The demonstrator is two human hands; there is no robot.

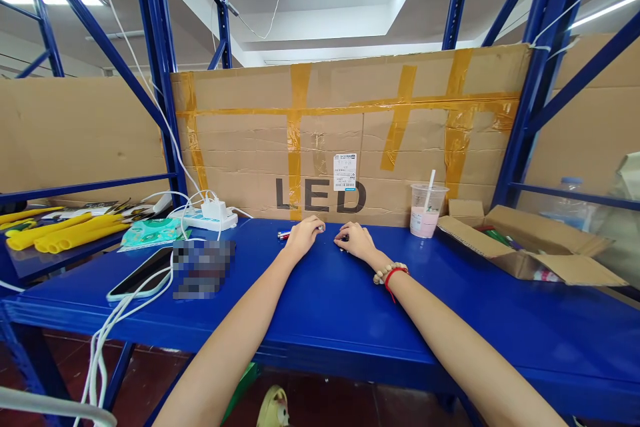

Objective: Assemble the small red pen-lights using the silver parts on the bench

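Note:
My left hand (303,238) rests on the blue shelf top (330,307), its fingers curled round something mostly hidden; a small shiny end shows at the fingertips. Thin red and blue pen-like sticks (284,235) poke out on that hand's left side, and I cannot tell if they are held or lie behind it. A short gap to the right, my right hand (356,241) is also closed, with a small dark piece (345,238) at its fingers, too small to name. A bead bracelet (387,272) and a red cord circle the right wrist.
Cardboard marked LED (240,147) stands behind the hands. To the right are a cup with a straw (427,211) and an open carton (520,240). On the left lie a phone (143,273), white cables, a power strip (207,217), a green packet (153,233) and yellow-handled tools (75,230).

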